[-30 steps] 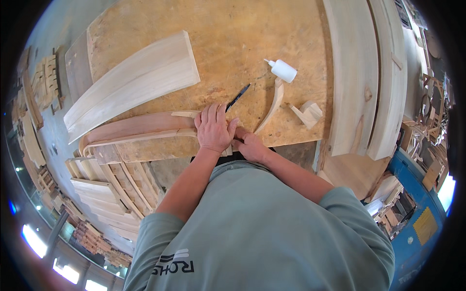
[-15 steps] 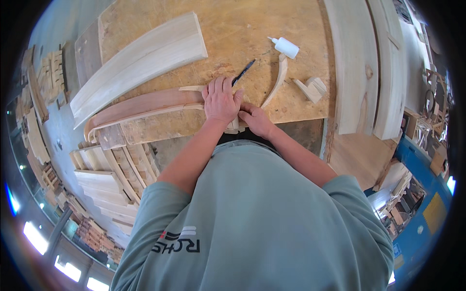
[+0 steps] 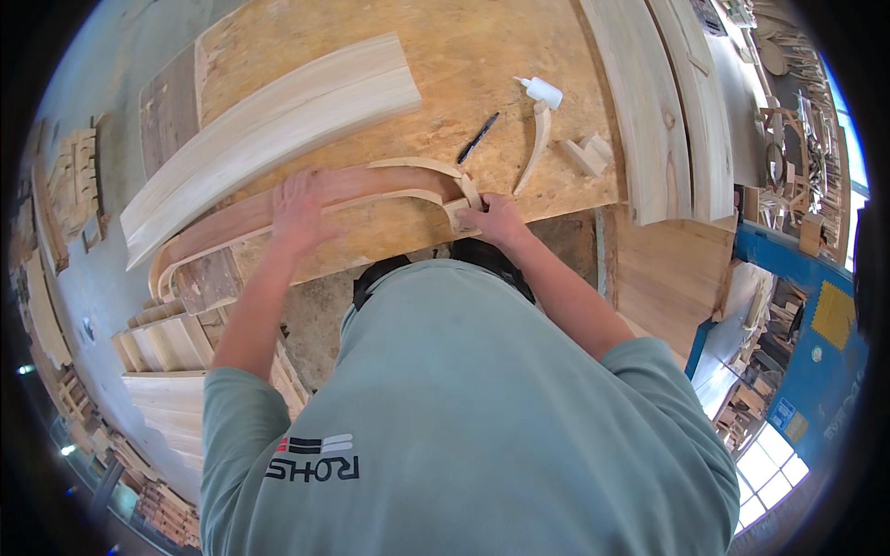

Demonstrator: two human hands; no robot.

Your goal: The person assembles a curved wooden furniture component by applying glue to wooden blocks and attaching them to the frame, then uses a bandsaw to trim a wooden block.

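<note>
A long curved wooden workpiece (image 3: 389, 183), reddish-brown with paler edge strips, lies along the near side of the workbench. My left hand (image 3: 298, 215), blurred, rests across its middle with the fingers laid over it and the thumb apart. At the workpiece's right end, a short pale wooden piece (image 3: 470, 192) stands against the curve. My right hand (image 3: 496, 221) is closed round the block-like end there; its fingertips are partly hidden. Just beyond lies a black pen (image 3: 477, 137). Farther right are a thin curved wooden strip (image 3: 535, 148) and a white squeeze bottle (image 3: 542, 92).
A wide, pale curved board (image 3: 278, 130) lies behind the workpiece on the worn bench (image 3: 306, 37). A notched wooden block (image 3: 588, 154) sits to the right, before long thick planks (image 3: 640, 102). Stacked boards (image 3: 167, 398) stand below left; a blue machine frame (image 3: 802, 306) is at right.
My left hand has moved left from the workpiece's right end to its middle, uncovering that end. My right hand stays at the end. The pen now shows in full.
</note>
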